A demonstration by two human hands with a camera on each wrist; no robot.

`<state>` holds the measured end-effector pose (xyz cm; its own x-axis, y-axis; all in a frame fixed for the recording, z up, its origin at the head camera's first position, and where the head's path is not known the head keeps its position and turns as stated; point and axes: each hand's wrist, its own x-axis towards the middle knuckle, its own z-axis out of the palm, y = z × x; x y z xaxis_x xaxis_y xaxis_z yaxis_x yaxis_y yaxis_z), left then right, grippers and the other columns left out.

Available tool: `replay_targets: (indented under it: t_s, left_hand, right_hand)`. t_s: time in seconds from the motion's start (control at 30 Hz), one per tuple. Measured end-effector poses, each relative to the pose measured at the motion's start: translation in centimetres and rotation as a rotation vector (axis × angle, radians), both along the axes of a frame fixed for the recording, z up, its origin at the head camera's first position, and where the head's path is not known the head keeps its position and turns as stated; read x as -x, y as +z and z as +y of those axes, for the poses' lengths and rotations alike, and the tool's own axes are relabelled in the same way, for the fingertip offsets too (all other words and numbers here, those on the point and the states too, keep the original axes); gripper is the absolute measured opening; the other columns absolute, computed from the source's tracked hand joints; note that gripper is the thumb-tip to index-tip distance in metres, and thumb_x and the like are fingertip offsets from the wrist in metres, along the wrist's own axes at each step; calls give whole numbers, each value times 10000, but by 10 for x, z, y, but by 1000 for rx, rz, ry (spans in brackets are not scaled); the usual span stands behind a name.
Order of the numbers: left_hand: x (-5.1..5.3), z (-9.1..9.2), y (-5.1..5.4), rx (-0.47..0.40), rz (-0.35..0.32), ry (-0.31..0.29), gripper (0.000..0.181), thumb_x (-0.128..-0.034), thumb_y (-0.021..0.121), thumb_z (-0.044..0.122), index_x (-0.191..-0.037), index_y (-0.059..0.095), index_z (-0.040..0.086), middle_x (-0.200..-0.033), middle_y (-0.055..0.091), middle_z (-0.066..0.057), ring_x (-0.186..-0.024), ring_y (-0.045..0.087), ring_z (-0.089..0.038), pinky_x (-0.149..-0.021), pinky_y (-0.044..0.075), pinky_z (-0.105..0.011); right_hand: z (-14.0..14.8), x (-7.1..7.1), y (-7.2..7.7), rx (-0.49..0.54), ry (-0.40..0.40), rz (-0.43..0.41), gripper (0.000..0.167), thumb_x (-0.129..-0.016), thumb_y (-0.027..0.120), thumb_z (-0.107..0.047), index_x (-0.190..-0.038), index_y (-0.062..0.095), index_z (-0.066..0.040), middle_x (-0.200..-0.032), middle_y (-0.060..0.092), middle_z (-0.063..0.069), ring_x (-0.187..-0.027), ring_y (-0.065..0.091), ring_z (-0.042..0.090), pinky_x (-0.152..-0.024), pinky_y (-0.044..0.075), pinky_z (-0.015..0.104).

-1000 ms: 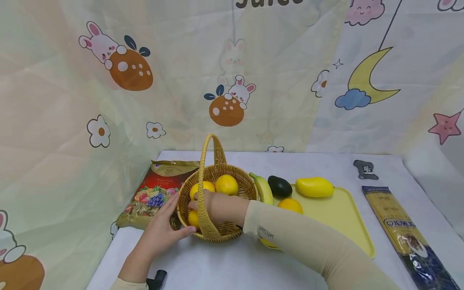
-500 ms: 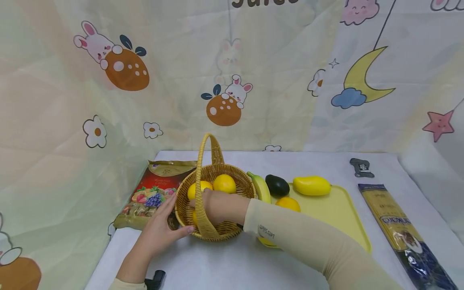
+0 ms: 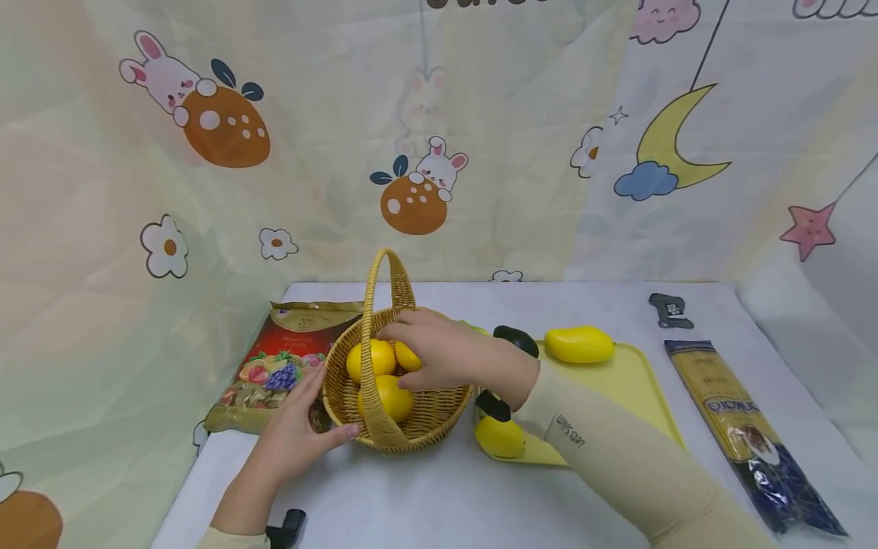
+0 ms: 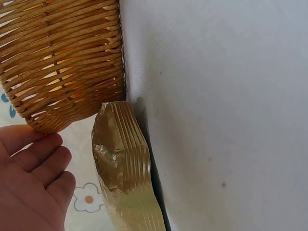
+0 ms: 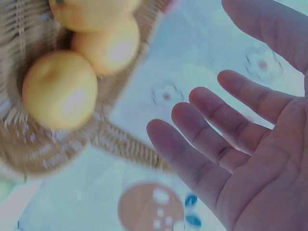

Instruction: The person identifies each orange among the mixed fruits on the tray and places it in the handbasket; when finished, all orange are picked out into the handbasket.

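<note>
A wicker basket point(image 3: 439, 415) with a tall handle holds three oranges point(image 3: 394, 399), partly covered by the handle and my right hand. My left hand point(image 3: 295, 427) rests against the basket's left side, thumb near its front. In the left wrist view, fingertips of the left hand point(image 4: 33, 178) touch the basket rim, the fingers nearly straight. Over the right part of the basket hovers my right hand point(image 3: 446, 347), holding nothing. The right wrist view shows the right hand point(image 5: 260, 159) with extended, spread fingers, apart from the oranges point(image 5: 60, 91).
Right of the basket lies a yellow tray point(image 3: 638, 381) with a mango point(image 3: 579, 345), an avocado point(image 3: 517, 339) and a yellow fruit point(image 3: 499, 437). A red candy bag point(image 3: 288, 366) lies left. Farther right are a long food packet point(image 3: 748, 427) and a small dark object point(image 3: 671, 311).
My right hand has let go of the front orange and risen out of the basket, moving rightward. The left hand stays at the basket. The whole scene shifts slightly left in the head view.
</note>
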<state>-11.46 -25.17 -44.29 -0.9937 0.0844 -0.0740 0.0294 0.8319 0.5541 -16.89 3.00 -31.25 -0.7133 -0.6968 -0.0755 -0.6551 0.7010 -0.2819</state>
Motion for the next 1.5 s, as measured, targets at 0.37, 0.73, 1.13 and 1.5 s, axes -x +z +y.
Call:
replay_targets:
  t_s: [0.37,0.73,1.13,1.5]
  left_hand:
    - [1,0,-1,7,16,-2,1295,-706,749,839,-1695,158,248,-1760,178,-145,-1582,220,-498,-1138,299,-801]
    - [0,-1,0,19,25,-1,1291,-714,747,836,-1697,147,253,-1757,189,-152,-1574,232,-508,-1127,296,-816]
    - [0,-3,-5,7,52,-12,1277,-715,764,819,-1694,165,259,-1755,201,-144,-1572,246,-504,-1133,300,-811]
    - [0,-2,-2,5,31,-5,1282,-710,767,819,-1694,161,266,-1762,179,-135,-1581,225,-499,-1140,291,-806]
  right_hand:
    - [98,-6,6,271,-207,44,709,-927,813,-339,-1542,501,-174,-1530,525,66,-1380,532,289,-1157,482,537]
    - [166,-21,-20,387,-404,32,718,-954,777,-345,-1559,461,-122,-1570,481,132,-1372,524,380,-1108,508,601]
    - [196,-35,-64,414,-472,-24,743,-964,751,-439,-1562,450,-116,-1534,496,194,-1365,523,428,-1078,510,652]
    - [196,-41,-103,438,-483,-70,821,-910,802,-468,-1549,466,-76,-1564,489,192,-1343,541,424,-1055,536,622]
